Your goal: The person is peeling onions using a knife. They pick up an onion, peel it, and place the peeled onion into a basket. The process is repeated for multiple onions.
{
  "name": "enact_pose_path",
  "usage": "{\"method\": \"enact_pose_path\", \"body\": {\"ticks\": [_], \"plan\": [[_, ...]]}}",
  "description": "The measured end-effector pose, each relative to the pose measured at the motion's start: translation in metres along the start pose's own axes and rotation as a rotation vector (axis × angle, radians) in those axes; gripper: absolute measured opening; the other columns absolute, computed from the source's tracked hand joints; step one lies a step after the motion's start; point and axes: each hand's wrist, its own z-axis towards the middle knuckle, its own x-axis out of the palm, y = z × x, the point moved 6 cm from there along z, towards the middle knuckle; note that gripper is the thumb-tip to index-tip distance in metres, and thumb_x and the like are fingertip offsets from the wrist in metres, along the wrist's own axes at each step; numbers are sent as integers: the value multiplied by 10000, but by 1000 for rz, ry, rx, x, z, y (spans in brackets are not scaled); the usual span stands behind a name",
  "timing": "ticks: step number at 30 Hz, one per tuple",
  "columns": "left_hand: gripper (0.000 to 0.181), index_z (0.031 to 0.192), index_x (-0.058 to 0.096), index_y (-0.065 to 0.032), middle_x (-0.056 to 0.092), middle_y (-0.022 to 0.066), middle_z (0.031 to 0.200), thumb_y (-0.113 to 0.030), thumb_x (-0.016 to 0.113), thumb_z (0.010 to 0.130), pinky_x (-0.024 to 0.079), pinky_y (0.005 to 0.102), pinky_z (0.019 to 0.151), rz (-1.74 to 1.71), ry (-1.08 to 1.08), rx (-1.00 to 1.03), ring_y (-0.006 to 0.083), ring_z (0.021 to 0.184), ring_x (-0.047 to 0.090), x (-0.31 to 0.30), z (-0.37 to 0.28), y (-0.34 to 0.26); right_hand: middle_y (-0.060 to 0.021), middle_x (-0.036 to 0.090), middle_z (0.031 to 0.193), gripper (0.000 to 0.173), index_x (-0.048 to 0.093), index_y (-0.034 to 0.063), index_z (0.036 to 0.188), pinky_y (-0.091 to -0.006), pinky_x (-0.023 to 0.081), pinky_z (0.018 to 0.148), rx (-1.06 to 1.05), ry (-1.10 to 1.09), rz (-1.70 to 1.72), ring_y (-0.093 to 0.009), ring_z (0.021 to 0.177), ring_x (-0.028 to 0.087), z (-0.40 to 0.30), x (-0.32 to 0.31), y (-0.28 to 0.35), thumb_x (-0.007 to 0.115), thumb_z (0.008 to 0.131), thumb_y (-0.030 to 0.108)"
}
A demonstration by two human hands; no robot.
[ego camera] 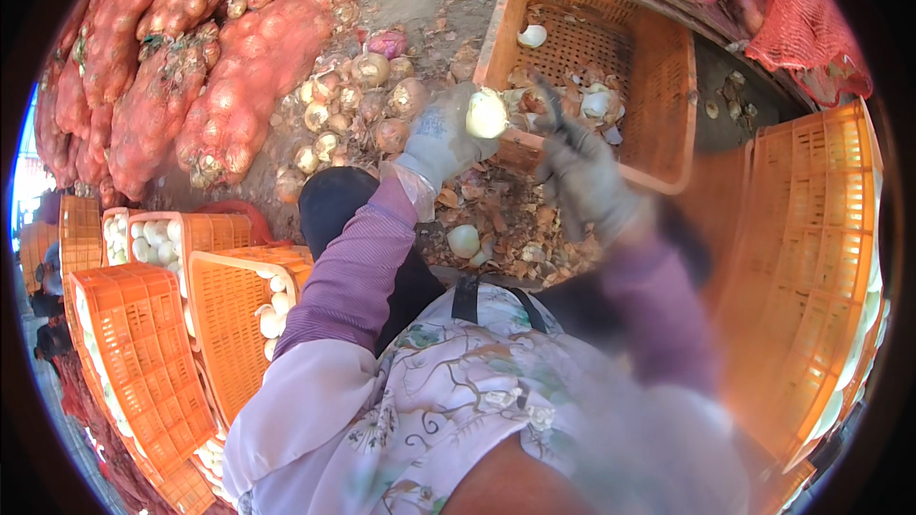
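Observation:
My left hand (pixel 442 134), in a pale work glove, grips an onion (pixel 486 114) with whitish, peeled flesh facing up. To its right is my right hand (pixel 597 175), gloved and blurred by motion, apart from the onion. Something dark and narrow (pixel 548 99) extends from its fingers; I cannot tell whether it is a blade or a dirty glove finger. Just beyond both hands stands an orange plastic crate (pixel 662 107) with onion skins (pixel 533 101) and some pale onion pieces inside. A peeled onion (pixel 464 241) lies among skins on the ground between my knees.
Unpeeled onions (pixel 369 70) lie loose on the ground beyond my left hand. Red mesh sacks of onions (pixel 261 61) are piled at upper left. Orange crates (pixel 240 315) with peeled onions stand at left, and a tall stack of crates (pixel 801 265) rises close at right.

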Motion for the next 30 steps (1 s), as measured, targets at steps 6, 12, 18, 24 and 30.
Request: {"method": "enact_pose_path", "body": {"ticks": [6, 12, 18, 24, 30], "plan": [[708, 1287, 538, -43, 672, 196, 1111, -246, 848, 684, 532, 424, 851, 108, -12, -19, 354, 1017, 660, -4, 0, -2, -123, 652, 790, 392, 519, -19, 1302, -356, 520, 600, -41, 99, -213, -198, 654, 648, 0, 30, -25, 523, 953, 160], [748, 1300, 524, -24, 668, 184, 1122, -240, 865, 671, 530, 408, 865, 39, 56, -55, 331, 1022, 662, -5, -1, 2, -264, 663, 923, 379, 503, 14, 1292, -461, 515, 773, -273, -97, -616, -391, 889, 678, -13, 36, -44, 515, 947, 171], [710, 1291, 520, -9, 677, 175, 1107, -194, 848, 689, 534, 387, 868, -113, 49, -58, 296, 1015, 669, 1, -1, 15, -241, 673, 920, 336, 513, 40, 1260, -478, 512, 758, -283, -89, -471, -421, 871, 655, -41, 35, -39, 515, 954, 176], [703, 1255, 546, -41, 689, 198, 1032, -218, 851, 647, 546, 409, 826, -36, 63, -124, 342, 954, 680, -6, 2, -3, -250, 672, 912, 308, 539, 25, 1192, -510, 510, 737, -370, -248, -874, -408, 836, 660, -15, 38, -24, 526, 929, 183], [583, 1155, 574, -62, 678, 206, 971, -244, 811, 654, 538, 468, 797, 152, -91, -140, 388, 915, 666, -5, -6, -9, -257, 656, 833, 301, 553, 2, 1164, -475, 526, 660, -461, -316, -858, -373, 704, 655, -4, 34, -35, 525, 931, 189]]}}
